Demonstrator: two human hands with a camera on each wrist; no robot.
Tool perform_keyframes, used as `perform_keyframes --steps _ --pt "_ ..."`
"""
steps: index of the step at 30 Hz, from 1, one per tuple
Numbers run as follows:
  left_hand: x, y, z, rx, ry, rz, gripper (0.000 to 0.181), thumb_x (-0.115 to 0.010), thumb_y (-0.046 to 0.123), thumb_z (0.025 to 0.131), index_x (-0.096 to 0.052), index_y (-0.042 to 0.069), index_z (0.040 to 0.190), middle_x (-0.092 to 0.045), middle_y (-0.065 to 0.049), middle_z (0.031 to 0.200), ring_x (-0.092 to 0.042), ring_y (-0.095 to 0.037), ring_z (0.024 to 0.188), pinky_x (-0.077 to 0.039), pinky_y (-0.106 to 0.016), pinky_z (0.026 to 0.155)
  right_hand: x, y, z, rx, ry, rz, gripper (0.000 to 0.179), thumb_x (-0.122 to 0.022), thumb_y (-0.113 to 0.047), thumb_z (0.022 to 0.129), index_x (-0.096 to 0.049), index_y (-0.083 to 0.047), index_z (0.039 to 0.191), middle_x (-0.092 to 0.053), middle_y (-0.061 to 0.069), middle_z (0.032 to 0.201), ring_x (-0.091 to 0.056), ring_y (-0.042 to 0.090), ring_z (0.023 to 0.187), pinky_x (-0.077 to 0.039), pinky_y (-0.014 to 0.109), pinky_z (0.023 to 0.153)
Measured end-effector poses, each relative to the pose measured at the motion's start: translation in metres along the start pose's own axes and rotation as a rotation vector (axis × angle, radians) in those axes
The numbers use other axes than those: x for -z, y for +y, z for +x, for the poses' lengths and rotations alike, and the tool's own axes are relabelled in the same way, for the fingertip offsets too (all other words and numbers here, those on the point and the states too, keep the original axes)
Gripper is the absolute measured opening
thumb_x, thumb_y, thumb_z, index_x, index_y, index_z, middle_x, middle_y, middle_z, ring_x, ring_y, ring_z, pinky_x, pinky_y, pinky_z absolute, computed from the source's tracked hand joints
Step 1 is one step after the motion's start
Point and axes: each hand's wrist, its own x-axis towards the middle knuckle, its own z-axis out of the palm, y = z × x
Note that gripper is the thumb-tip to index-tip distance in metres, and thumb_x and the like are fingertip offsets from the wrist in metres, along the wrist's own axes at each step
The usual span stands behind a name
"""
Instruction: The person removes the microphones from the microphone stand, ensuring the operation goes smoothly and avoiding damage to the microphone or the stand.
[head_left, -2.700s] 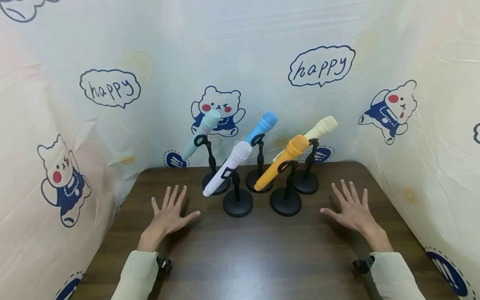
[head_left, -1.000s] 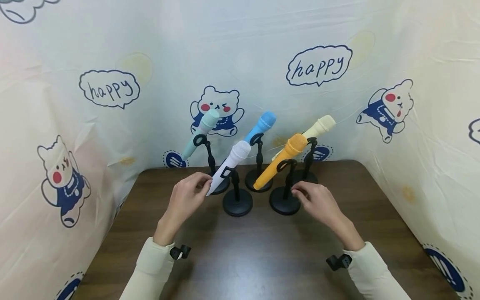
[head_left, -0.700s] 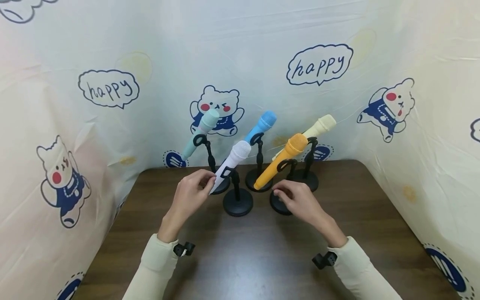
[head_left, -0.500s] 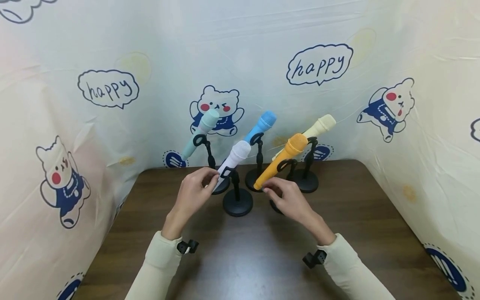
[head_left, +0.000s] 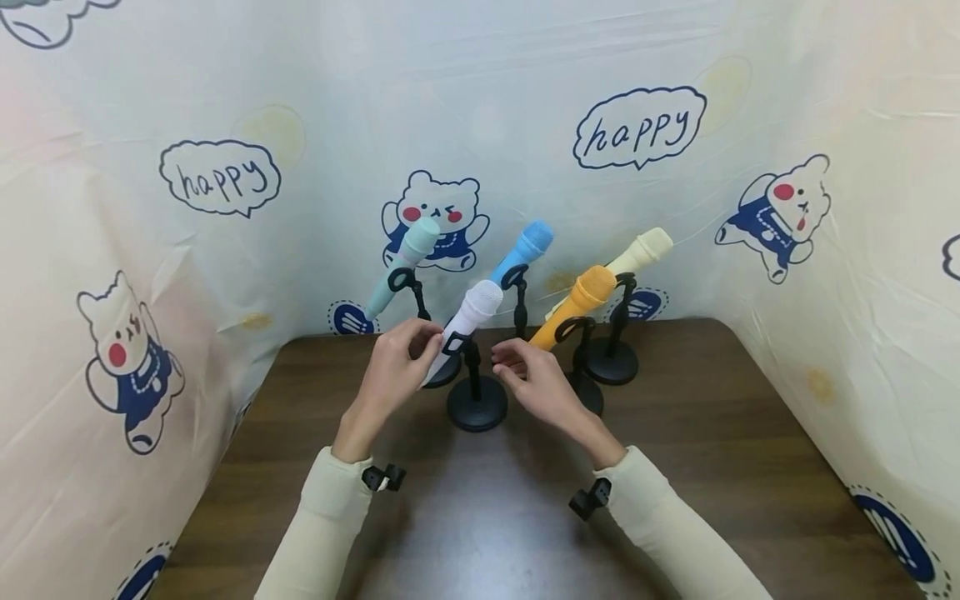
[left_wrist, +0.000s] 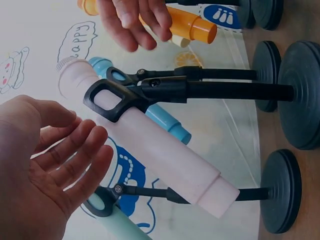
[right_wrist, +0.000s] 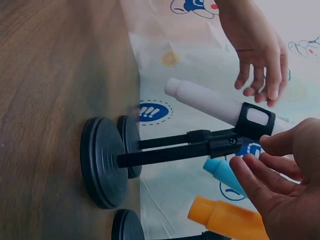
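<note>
A pale lilac microphone (head_left: 480,303) leans in the clip of a black stand (head_left: 477,407) at the front of the group. Beside its lower barrel is my left hand (head_left: 390,371), fingers loosely bent; the left wrist view shows nothing held between them. On the other side, my right hand (head_left: 542,385) hovers near the stand, in front of the orange microphone (head_left: 591,290), hiding its lower end. In the right wrist view the thumb (right_wrist: 280,142) overlaps the clip (right_wrist: 255,120); contact cannot be told there, but the head view shows a gap.
Behind stand a mint microphone (head_left: 416,243), a blue microphone (head_left: 532,242) and a cream microphone (head_left: 647,250), each on a black stand. The brown wooden table (head_left: 495,508) ends at a printed cloth backdrop (head_left: 315,92).
Both hands have risen from lying flat and spread on the table and come inward. My right hand has passed leftward across the orange microphone's stand; my left has edged up along the lilac microphone.
</note>
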Motion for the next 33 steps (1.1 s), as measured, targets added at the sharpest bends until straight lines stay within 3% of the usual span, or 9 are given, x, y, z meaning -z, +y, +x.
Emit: perform_keyframes --steps 4,14,20,24,30,33 --pt "0.000 -0.001 0.003 0.014 -0.003 -0.007 0.014 -0.071 0.009 0.102 -0.073 0.002 0.115 -0.071 -0.010 0.101 -0.063 -0.020 0.083 -0.056 -0.025 0.072 -0.007 -0.002 0.007 -0.007 0.001 -0.003 0.032 -0.071 -0.008 0.103 -0.064 -0.004 0.134 -0.069 0.015 0.132 -0.071 0.025 0.113 -0.061 0.043 0.103" --pt "-0.009 -0.009 0.009 0.056 -0.078 -0.078 0.030 -0.070 0.015 0.105 -0.064 0.000 0.130 -0.063 -0.015 0.122 -0.066 -0.038 0.114 -0.060 -0.054 0.099 -0.020 -0.006 0.020 0.000 -0.006 -0.002 0.041 -0.071 -0.009 0.103 -0.059 -0.003 0.142 -0.064 0.013 0.140 -0.069 0.026 0.125 -0.059 0.039 0.106" --pt "-0.014 -0.011 0.012 0.119 -0.157 -0.116 0.043 -0.069 0.024 0.106 -0.056 0.005 0.142 -0.058 -0.015 0.136 -0.063 -0.033 0.126 -0.056 -0.056 0.109 -0.028 -0.007 0.026 -0.008 -0.038 -0.022 0.046 -0.069 -0.011 0.104 -0.054 -0.005 0.147 -0.063 0.015 0.145 -0.068 0.029 0.126 -0.059 0.046 0.107" --pt "-0.018 -0.011 0.013 0.159 -0.190 -0.109 0.054 -0.072 0.030 0.104 -0.053 0.007 0.149 -0.058 -0.016 0.140 -0.061 -0.035 0.125 -0.055 -0.058 0.110 -0.034 -0.006 0.030 -0.025 -0.077 -0.044 0.049 -0.068 -0.013 0.105 -0.050 -0.007 0.150 -0.065 0.015 0.143 -0.069 0.029 0.115 -0.061 0.048 0.101" --pt "-0.025 -0.015 0.013 0.182 -0.220 -0.115 0.067 -0.077 0.033 0.100 -0.048 0.013 0.157 -0.058 -0.016 0.148 -0.058 -0.037 0.125 -0.052 -0.063 0.110 -0.043 -0.004 0.034 -0.031 -0.111 -0.051 0.054 -0.066 -0.011 0.106 -0.043 -0.005 0.154 -0.064 0.018 0.147 -0.071 0.031 0.115 -0.061 0.050 0.102" --pt "-0.028 -0.018 0.012 0.171 -0.212 -0.123 0.063 -0.077 0.030 0.100 -0.051 0.011 0.155 -0.060 -0.017 0.147 -0.060 -0.037 0.124 -0.052 -0.062 0.109 -0.045 -0.003 0.035 -0.026 -0.109 -0.064 0.052 -0.065 -0.010 0.107 -0.043 -0.004 0.154 -0.062 0.019 0.149 -0.071 0.032 0.120 -0.060 0.048 0.104"
